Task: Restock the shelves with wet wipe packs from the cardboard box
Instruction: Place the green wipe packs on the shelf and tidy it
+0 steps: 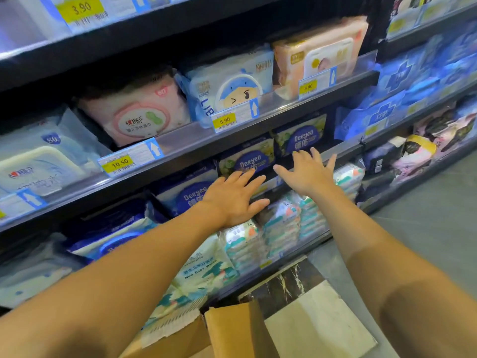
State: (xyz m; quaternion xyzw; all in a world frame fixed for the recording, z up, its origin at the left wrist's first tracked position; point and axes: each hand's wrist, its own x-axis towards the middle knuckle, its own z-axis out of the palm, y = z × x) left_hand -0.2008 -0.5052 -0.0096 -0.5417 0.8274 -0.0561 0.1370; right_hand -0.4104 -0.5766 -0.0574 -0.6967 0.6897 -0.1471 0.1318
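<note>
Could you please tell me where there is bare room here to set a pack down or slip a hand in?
The bare grey floor right of the bottom shelf is free, as is the pale slab beside the cardboard box. Dark headroom shows above the pink pack. The Deeyeo packs stand crowded side by side.

Both bare arms reach forward, side by side. The left hand (233,197) is flat, palm down, fingers spread. The right hand (308,171) is also flat, fingers splayed wide, slightly further forward.
</note>
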